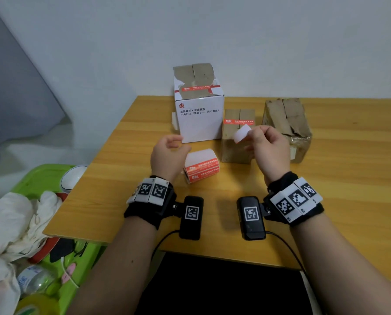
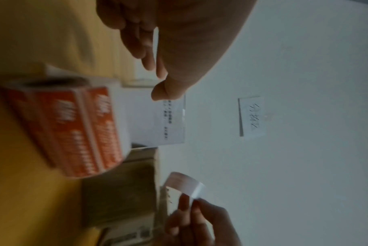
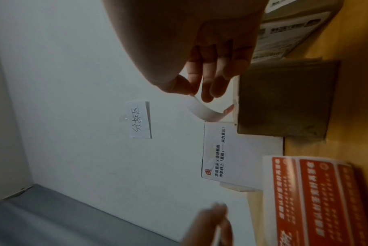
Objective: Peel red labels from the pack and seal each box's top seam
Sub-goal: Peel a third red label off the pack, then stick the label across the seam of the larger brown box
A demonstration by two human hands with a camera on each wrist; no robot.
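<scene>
Progress looks like two of three: the white box [image 1: 199, 103] at upper centre and the small brown box [image 1: 237, 135] beside it each carry a red label across the top seam, while the battered brown box [image 1: 285, 123] toward the right shows none. Your right hand [image 1: 269, 146] pinches a curled label [image 1: 242, 133], pale side toward you, in front of the small box. Your left hand [image 1: 167, 153] hangs loosely curled and holds nothing, just above the label pack [image 1: 201, 167] lying on the table [image 1: 349, 178] at centre. By my reading, the right-hand box is what remains.
</scene>
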